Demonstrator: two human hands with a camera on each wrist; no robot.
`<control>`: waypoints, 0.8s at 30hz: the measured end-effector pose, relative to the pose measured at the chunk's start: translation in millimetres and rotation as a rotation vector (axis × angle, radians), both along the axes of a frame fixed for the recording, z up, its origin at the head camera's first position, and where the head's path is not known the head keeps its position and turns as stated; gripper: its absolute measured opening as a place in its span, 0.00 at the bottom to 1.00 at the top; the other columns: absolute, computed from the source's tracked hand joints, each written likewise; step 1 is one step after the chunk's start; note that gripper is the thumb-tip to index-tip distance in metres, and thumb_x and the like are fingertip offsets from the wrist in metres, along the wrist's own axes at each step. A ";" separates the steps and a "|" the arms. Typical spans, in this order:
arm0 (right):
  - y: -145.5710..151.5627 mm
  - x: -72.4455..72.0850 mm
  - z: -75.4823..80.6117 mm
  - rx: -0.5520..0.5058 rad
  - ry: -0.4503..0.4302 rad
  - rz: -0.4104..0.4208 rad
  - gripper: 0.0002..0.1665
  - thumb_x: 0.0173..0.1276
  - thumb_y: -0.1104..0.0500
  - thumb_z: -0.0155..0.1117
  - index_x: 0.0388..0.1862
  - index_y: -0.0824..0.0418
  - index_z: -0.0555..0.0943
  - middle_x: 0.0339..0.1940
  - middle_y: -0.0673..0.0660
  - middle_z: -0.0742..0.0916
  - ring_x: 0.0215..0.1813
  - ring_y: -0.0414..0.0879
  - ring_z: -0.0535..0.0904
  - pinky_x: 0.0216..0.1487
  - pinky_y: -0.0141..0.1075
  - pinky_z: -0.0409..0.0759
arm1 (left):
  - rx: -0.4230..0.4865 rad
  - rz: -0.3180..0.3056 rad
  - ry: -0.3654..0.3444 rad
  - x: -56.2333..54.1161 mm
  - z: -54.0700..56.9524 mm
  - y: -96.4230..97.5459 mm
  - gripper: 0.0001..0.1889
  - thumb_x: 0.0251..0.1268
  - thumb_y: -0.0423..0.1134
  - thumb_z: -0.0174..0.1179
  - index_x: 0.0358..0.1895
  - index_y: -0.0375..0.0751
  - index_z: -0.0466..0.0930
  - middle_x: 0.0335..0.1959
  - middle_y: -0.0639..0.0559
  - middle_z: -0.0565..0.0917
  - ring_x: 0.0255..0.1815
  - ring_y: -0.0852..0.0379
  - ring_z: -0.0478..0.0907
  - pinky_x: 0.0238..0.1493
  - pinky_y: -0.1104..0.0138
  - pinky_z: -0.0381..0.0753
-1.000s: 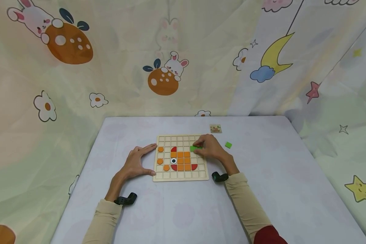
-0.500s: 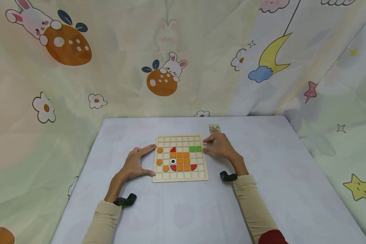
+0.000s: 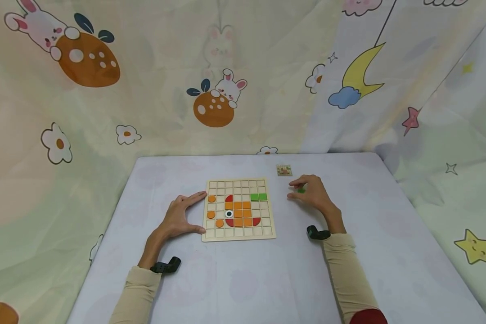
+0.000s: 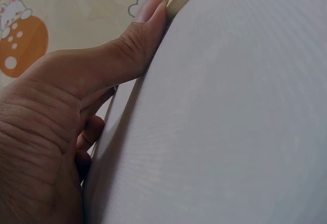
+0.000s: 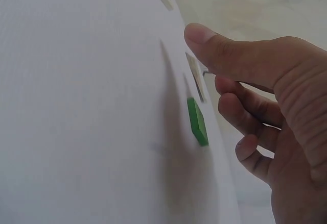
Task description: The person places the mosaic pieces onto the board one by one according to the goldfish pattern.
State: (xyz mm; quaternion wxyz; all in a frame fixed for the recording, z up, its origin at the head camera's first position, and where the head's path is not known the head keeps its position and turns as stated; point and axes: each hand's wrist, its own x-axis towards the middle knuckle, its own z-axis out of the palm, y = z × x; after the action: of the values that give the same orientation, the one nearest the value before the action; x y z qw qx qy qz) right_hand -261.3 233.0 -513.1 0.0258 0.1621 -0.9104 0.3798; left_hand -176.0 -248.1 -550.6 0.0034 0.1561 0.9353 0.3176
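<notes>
My left hand (image 3: 179, 219) steadies the left edge of a wooden grid board (image 3: 239, 234), thumb and fingers spread along it. In the left wrist view the thumb (image 4: 138, 40) touches the board's edge. My right hand (image 3: 313, 193) hovers over a loose green square tile (image 3: 301, 191) right of the board, thumb and fingers apart. The right wrist view has this green tile (image 5: 197, 122) lying on the table, apart from the fingers. On the board sit two green tiles (image 3: 258, 197), several orange squares (image 3: 243, 213), orange discs (image 3: 211, 215), red quarter-circles (image 3: 256, 221) and an eye piece (image 3: 229, 214).
A small picture card (image 3: 284, 170) lies behind the board, toward the back right. The white table (image 3: 243, 279) ends at a patterned cloth backdrop (image 3: 158, 90).
My right hand has let go of a green tile on the board, then moved right to the loose one. The left hand stays at the board's edge.
</notes>
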 end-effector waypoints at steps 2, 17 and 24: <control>5.5 0.0 -0.9 -0.008 0.001 -0.009 0.23 0.56 0.61 0.90 0.50 0.66 0.93 0.39 0.62 0.93 0.45 0.56 0.86 0.59 0.57 0.80 | 0.000 -0.001 0.007 -0.2 -0.4 -0.8 0.65 0.34 0.64 0.90 0.84 0.57 0.69 0.85 0.52 0.72 0.58 0.48 0.71 0.61 0.49 0.66; 33.4 5.1 -13.4 0.010 0.008 -0.101 0.23 0.57 0.59 0.90 0.49 0.67 0.93 0.44 0.64 0.95 0.47 0.57 0.87 0.51 0.42 0.80 | 0.004 -0.004 0.016 -0.9 -1.5 -0.3 0.65 0.34 0.64 0.89 0.84 0.56 0.70 0.85 0.50 0.73 0.58 0.47 0.71 0.59 0.49 0.66; 39.7 6.6 -16.9 0.025 -0.002 -0.112 0.18 0.60 0.58 0.88 0.46 0.65 0.94 0.41 0.61 0.94 0.44 0.53 0.86 0.48 0.39 0.81 | -0.001 -0.002 0.015 -1.0 -2.5 -1.0 0.65 0.34 0.63 0.90 0.84 0.55 0.69 0.85 0.50 0.73 0.57 0.48 0.71 0.59 0.49 0.66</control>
State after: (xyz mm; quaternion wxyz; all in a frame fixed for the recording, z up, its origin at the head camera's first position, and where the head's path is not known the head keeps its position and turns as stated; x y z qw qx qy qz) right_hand -254.7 272.7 -530.0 0.0441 0.1108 -0.9228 0.3663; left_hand -177.1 -249.1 -553.1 -0.0031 0.1596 0.9352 0.3160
